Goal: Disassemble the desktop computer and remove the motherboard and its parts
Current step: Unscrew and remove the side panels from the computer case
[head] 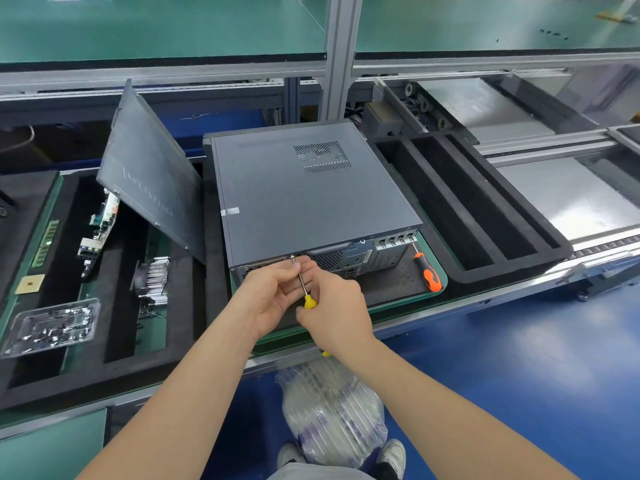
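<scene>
The yellow screwdriver is being gripped by the right hand, shaft being pinched by the left hand, tip at the near edge of the desktop case. It is likely best kept square and pressed.

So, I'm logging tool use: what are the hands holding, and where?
A yellow-handled screwdriver: right hand grips the handle, left hand holds the shaft near its tip.
</scene>
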